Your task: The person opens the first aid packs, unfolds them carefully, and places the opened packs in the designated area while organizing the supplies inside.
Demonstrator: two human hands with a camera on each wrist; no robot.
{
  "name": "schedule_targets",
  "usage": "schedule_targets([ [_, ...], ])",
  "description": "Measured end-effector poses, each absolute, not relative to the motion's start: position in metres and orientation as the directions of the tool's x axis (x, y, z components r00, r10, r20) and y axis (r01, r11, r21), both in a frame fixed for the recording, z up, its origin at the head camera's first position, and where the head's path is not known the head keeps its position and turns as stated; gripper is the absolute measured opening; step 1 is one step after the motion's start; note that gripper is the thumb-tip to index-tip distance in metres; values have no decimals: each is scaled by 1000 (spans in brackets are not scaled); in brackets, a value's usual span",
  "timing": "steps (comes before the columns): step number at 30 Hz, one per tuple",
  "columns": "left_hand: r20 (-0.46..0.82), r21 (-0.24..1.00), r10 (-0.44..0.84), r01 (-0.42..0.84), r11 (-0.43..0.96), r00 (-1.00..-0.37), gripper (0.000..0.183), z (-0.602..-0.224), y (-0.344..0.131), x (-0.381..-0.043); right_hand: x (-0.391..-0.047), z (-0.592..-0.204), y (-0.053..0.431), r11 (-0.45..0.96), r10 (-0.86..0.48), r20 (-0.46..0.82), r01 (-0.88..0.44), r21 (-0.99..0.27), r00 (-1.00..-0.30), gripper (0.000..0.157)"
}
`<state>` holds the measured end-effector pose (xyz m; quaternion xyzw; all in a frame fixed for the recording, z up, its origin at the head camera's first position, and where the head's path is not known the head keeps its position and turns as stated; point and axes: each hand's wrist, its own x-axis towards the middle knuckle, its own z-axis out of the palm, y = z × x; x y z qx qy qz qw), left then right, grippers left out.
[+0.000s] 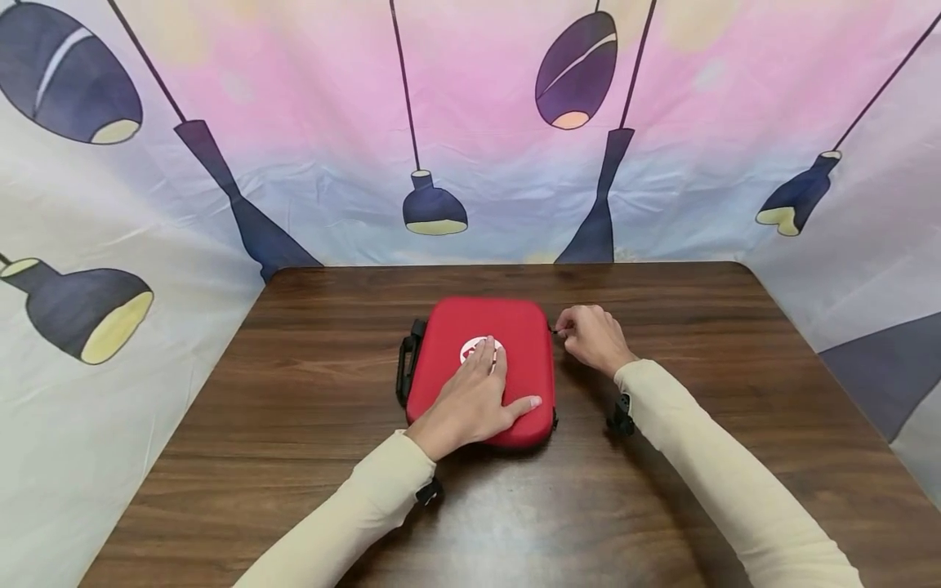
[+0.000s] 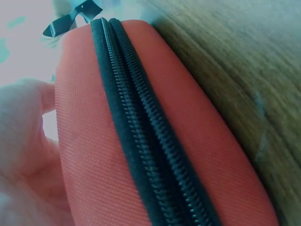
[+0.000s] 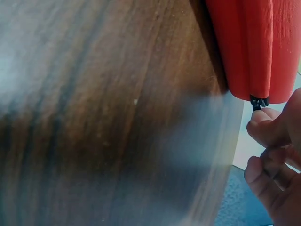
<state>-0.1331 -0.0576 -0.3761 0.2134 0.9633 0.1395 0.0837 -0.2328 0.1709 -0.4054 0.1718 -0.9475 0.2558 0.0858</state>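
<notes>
From my head view, the red case point(image 1: 525, 359) lies flat on the wood-grain worktop point(image 1: 698, 327), just off centre toward 6 o'clock. The person's left hand point(image 1: 474, 400) reaches in from 7 o'clock and rests on its lid, fingers straight and close together, thumb spread toward 3 o'clock. It blocks my sight of part of the white emblem point(image 1: 466, 354). The right hand point(image 1: 591, 333), just off the case's edge at 2 o'clock, has thumb and finger pinching the small black zipper pull point(image 3: 257, 104); those fingers hide part of it from me. On the left wrist view, two rows of zipper teeth point(image 2: 141, 117) run along the case's side.

A black handle point(image 1: 406, 363) sticks out at the case's 9 o'clock, clear of both hands. A black wrist device shows under each cream sleeve point(image 1: 720, 457). At 12 o'clock, past the worktop's far edge, hangs a cloth backdrop point(image 1: 500, 106) printed with dark lamps.
</notes>
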Motion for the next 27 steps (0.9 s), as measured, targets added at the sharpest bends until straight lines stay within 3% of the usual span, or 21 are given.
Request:
schedule_targets([
  [5,-89,331,391,343,879,-916,94,-376,-51,-141,-227,-402,170,791,-277,271,-379,-480,-922,12],
  [11,-77,379,391,336,862,-917,89,-371,-52,-147,-216,-387,172,777,-267,259,-367,-511,-928,16],
  [17,-18,470,370,318,823,-929,78,-356,-77,-142,-208,-369,173,762,-284,229,-364,-535,-931,23],
  [27,29,478,282,261,839,-959,76,-353,-128,-130,-196,-363,165,725,-326,165,-358,-588,-931,34],
])
